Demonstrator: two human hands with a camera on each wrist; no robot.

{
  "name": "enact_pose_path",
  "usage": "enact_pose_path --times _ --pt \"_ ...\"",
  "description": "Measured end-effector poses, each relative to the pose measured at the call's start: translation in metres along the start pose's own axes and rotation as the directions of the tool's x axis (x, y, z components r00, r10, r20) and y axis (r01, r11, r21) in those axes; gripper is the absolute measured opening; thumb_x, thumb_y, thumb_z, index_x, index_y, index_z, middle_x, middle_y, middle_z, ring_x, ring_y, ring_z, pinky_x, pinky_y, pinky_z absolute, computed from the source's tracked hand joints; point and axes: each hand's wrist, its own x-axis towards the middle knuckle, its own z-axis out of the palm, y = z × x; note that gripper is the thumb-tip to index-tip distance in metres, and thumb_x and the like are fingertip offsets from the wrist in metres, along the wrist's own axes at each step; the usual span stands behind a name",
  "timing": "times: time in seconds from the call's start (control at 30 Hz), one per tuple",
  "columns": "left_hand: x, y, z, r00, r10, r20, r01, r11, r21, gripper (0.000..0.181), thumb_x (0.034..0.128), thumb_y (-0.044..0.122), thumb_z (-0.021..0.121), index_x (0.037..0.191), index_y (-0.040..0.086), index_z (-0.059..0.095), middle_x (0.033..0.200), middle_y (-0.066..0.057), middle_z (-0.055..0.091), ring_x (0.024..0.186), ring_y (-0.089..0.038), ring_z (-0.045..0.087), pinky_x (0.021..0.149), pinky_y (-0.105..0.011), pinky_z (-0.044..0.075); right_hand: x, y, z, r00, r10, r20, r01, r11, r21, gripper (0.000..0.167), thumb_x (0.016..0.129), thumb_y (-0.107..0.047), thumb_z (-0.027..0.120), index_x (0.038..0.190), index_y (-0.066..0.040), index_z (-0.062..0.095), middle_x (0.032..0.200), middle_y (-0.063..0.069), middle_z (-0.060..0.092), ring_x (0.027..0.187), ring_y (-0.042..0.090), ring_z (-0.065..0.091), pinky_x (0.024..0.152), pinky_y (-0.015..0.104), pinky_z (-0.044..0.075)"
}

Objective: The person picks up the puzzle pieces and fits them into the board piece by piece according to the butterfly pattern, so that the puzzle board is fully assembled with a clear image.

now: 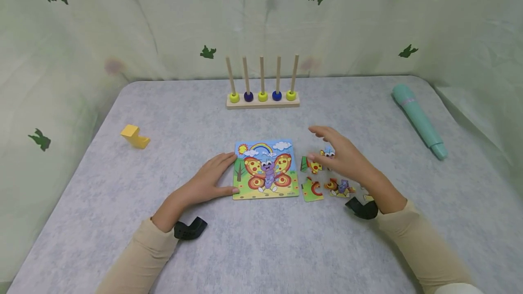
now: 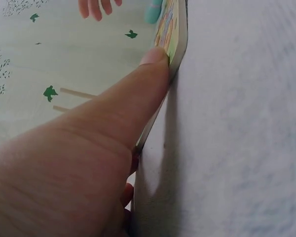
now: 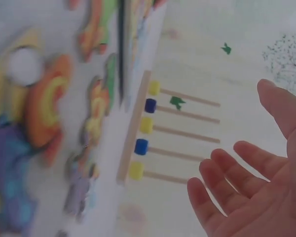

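Note:
A square puzzle board (image 1: 265, 171) with a butterfly picture lies on the table in the head view. My left hand (image 1: 206, 178) touches its left edge, the fingers near the upper corner and the thumb lower down. In the left wrist view the thumb (image 2: 150, 69) rests on the board's rim; the other fingers are mostly hidden. Above loose puzzle pieces (image 1: 312, 190) to the board's right hovers my right hand (image 1: 345, 155), its fingers spread and holding nothing. It partly covers some of the pieces, among them a butterfly-body piece (image 1: 341, 187).
Behind the board stands a wooden peg rack (image 1: 263, 105) with yellow and blue beads on upright sticks. A yellow block (image 1: 135, 136) lies at the left. Toward the right edge lies a teal microphone-shaped object (image 1: 421, 121). A patterned curtain (image 1: 163, 22) hangs behind the table.

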Motion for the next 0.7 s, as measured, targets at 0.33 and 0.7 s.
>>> enact_pose_path --times 0.33,0.7 --pt "0.001 -0.001 0.002 1.000 0.005 -0.003 -0.005 1.000 0.009 0.090 0.0773 0.053 0.062 0.143 0.006 0.022 0.146 -0.012 0.020 0.132 -0.032 0.012 0.103 -0.051 0.012 -0.020 0.029 0.011 0.995 0.084 0.061 -0.084 0.996 0.003 0.065 0.081 -0.026 0.068 0.134 -0.003 0.038 0.131 0.013 0.042 0.111 0.029 0.044 0.087 0.047 0.040" --pt "0.000 0.000 0.001 1.000 -0.005 -0.007 0.005 1.000 0.019 0.089 0.0775 0.053 0.062 0.142 0.006 0.023 0.146 -0.012 0.020 0.133 -0.032 0.011 0.103 -0.052 0.012 -0.020 0.047 0.025 0.991 0.078 0.110 -0.078 0.997 -0.004 0.063 0.079 -0.032 0.068 0.129 -0.002 0.045 0.127 0.012 0.046 0.116 0.027 0.042 0.092 0.044 0.036"
